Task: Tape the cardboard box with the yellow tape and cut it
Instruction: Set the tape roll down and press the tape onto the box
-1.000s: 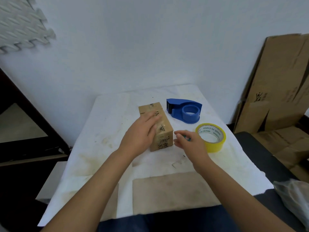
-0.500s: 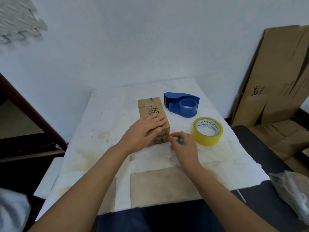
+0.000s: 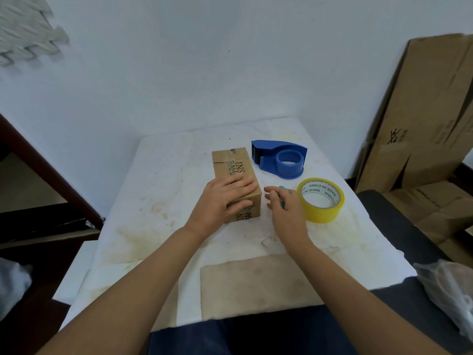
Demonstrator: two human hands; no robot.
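Observation:
A small brown cardboard box (image 3: 231,162) with black print lies lengthwise in the middle of the white table (image 3: 166,175). My left hand (image 3: 220,203) is laid over its near end, fingers across the top and thumb on the front face. My right hand (image 3: 286,211) hovers just right of the box, closed on a small teal object (image 3: 283,188) whose tip shows above the fingers. The yellow tape roll (image 3: 322,213) lies flat right beside that hand. No tape strip is visible between the roll and the box.
A blue tape dispenser (image 3: 281,155) sits behind the roll, next to the box. A brown paper sheet (image 3: 256,285) lies at the table's near edge. Flattened cartons (image 3: 422,124) lean at the right, above a plastic bag (image 3: 448,290). Dark wooden furniture (image 3: 38,175) stands left.
My left hand has come down from above the box and settled on its near end. My right hand has stayed between box and roll, shifting slightly toward the roll.

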